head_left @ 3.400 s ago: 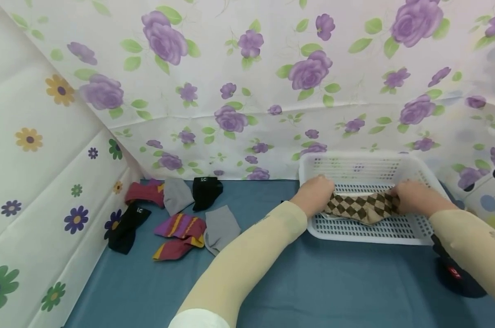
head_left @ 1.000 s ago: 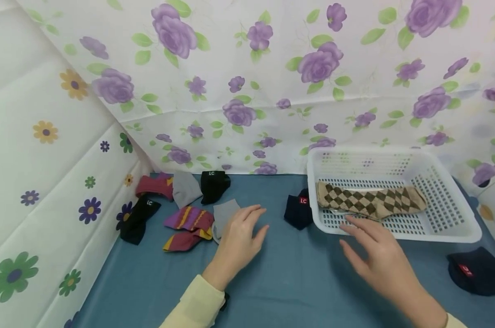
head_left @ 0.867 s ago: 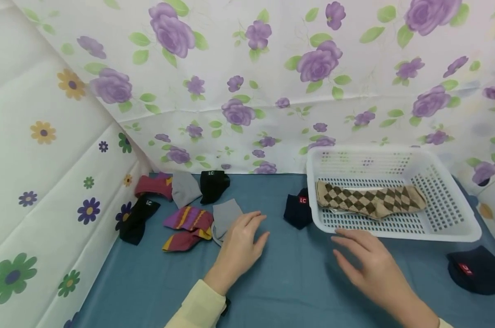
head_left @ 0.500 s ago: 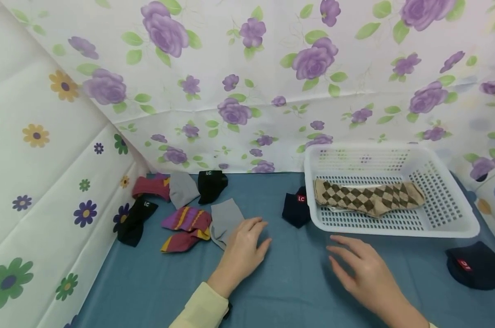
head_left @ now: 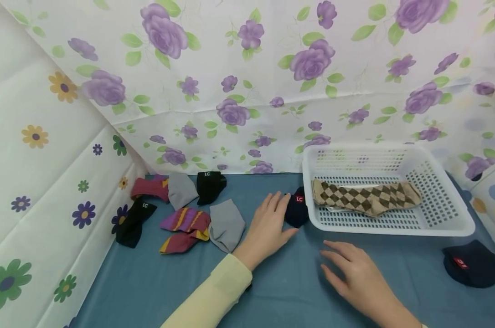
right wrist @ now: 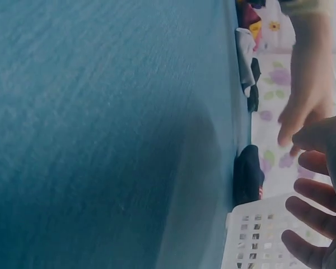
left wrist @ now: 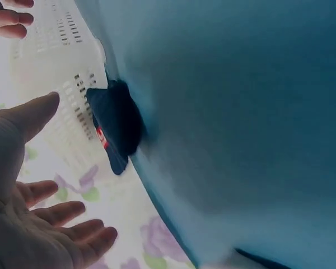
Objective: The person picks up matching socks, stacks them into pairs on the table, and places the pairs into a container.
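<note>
My left hand [head_left: 268, 230] is spread just left of a navy sock with a red LC tag [head_left: 297, 210], which lies against the basket's left side; the fingers hold nothing. In the left wrist view that navy sock [left wrist: 116, 123] sits beyond the thumb and fingers. My right hand [head_left: 356, 278] hovers over the cloth in front of the basket, fingers apart and nothing held. Inside the white basket [head_left: 389, 230] lies a brown-and-beige argyle sock [head_left: 366, 198] on something whitish, partly hidden. Another navy sock [head_left: 477, 264] with a red tag rests right of the basket.
On the blue cloth [head_left: 288, 300] at the left lie two black socks [head_left: 210, 187], two grey socks [head_left: 227, 225] and striped red, purple and yellow socks [head_left: 186, 223]. A small dark thing [head_left: 249, 287] shows beside my left sleeve. Flowered sheets [head_left: 214, 91] stand behind and at the left.
Both hands have left the argyle sock, which now lies in the basket. Most recently my left hand has moved right and away from me to the navy sock; my right hand has drifted slightly left.
</note>
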Motion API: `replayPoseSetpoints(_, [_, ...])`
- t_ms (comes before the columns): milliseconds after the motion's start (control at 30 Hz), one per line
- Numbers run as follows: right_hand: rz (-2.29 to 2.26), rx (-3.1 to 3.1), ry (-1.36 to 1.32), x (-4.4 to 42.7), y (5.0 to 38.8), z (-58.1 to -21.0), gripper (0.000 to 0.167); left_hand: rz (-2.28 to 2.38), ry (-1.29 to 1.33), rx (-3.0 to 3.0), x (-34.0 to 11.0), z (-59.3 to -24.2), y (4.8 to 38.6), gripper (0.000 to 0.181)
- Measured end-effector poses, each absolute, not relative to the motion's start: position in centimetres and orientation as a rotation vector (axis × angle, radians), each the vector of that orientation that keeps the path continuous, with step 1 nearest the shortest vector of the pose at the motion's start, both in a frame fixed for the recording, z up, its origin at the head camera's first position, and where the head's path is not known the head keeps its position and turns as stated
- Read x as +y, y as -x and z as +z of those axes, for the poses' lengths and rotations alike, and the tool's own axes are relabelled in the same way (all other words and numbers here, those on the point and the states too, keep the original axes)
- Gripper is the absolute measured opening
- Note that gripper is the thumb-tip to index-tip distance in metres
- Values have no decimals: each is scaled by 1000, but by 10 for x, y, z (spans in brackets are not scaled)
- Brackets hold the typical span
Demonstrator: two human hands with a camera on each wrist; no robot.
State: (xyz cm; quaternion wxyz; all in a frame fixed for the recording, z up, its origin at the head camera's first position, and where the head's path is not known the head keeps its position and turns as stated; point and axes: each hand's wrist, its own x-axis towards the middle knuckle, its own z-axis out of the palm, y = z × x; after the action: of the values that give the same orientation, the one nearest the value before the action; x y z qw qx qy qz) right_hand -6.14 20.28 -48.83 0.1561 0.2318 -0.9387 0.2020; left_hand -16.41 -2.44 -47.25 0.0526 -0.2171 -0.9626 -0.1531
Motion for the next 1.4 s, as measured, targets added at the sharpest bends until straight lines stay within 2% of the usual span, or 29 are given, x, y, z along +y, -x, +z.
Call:
replayPoseSetpoints(300, [568, -2714, -717, 200, 59, -496, 35, -229, 728, -3083, 5, -487, 187, 86])
replayPoseSetpoints(567, [571, -2738, -702, 198, 57, -498, 32, -83, 811, -3121, 9, -492, 193, 66])
replayPoseSetpoints(867, [548, -2768, -681, 197, 56, -496, 31, -159, 969, -3026, -8, -488, 179, 44])
replayPoseSetpoints(1100, [626, -2816, -556, 192, 57, -496, 37, -815, 856, -3071, -31, -478, 159, 28])
replayPoseSetpoints(1267, [789, -2879, -371, 183, 58, -495, 59, -1264, 821, -3018, -45, -470, 142, 30])
replayPoseSetpoints(1400, [876, -2877, -367, 176, 60, -492, 72, -1515, 862, -2958, -48, -465, 133, 32])
